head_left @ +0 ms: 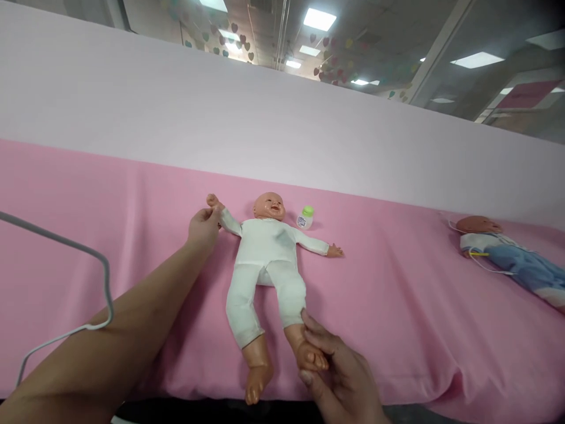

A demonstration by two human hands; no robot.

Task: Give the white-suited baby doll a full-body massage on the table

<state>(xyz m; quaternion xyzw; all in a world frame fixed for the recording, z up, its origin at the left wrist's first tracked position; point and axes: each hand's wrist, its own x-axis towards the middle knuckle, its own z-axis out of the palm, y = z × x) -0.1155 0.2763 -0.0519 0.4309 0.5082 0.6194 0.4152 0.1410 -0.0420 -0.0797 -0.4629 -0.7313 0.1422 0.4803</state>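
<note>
The baby doll [268,247] lies face up at the center of the frame on a pink sheet [375,312], arms spread. The left hand [203,227], left of center, pinches the doll's wrist between thumb and fingers. The right hand [338,371], bottom center-right, is partly curled around a foot. A green-capped bottle [305,218] stands near the doll's head; a second doll [521,259] in blue and white lies at the right edge.
</note>
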